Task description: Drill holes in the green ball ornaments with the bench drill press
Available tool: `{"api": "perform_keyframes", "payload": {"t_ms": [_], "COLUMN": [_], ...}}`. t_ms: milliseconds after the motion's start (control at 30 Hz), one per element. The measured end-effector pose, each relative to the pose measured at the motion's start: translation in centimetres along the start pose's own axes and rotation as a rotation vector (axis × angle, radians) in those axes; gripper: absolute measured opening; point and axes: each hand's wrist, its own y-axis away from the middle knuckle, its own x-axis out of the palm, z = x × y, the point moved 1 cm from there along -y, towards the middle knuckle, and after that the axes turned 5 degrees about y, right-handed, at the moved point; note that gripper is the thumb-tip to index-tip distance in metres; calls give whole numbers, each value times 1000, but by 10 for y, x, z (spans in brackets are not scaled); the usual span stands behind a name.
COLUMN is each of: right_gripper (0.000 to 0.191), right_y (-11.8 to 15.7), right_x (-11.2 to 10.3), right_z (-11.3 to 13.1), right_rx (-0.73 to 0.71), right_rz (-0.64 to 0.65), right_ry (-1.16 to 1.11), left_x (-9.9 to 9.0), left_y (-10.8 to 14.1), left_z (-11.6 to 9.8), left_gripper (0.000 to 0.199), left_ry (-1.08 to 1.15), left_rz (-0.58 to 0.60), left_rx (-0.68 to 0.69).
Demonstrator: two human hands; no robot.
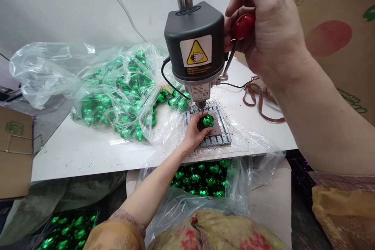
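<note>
With thumb and fingers, my left hand (194, 132) grips a shiny green faceted ball (208, 120) on the small slotted metal base (225, 137) of a bench drill press. Directly above the ball is the drill chuck (201, 104), its thin bit close to the ball; whether they touch I cannot tell. My right hand (260, 19) is raised at the upper right, its fingers wrapped around the red knob (244, 26) of the feed lever. The dark motor housing (195, 39) carries a yellow warning label.
A clear plastic bag (114, 93) full of green balls lies on the white table (67, 156). More balls fill a plastic-lined container (202, 179) at my lap and a crate (70, 230) lower left. Cardboard boxes (14, 156) flank the table. A brown strap (263, 105) lies right.
</note>
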Motion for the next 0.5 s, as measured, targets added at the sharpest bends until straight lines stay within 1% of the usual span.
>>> {"api": "perform_keyframes", "payload": {"t_ms": [67, 167, 200, 233, 300, 433, 500], "right_gripper": [39, 38, 39, 40, 43, 44, 45], "right_y": [-3, -4, -4, -4, -5, -8, -9], "right_x": [0, 0, 0, 1, 2, 4, 5], "right_z": [-1, -2, -2, -2, -1, -2, -3], "right_rx": [47, 70, 84, 94, 108, 82, 86], "right_rz": [2, 7, 16, 20, 31, 31, 27], "right_ry": [4, 5, 22, 39, 74, 56, 31], "left_x": [2, -4, -7, -11, -16, -19, -19], "left_y": [3, 11, 14, 17, 19, 11, 5], "left_z": [2, 3, 3, 2, 0, -2, -1], "left_gripper": [55, 60, 62, 63, 64, 59, 60], "left_ry": [69, 140, 157, 178, 217, 224, 218], "left_rz": [-65, -284, -345, -379, -363, -215, -154], "left_rx": [-66, -162, -184, -201, -213, -196, -209]}}
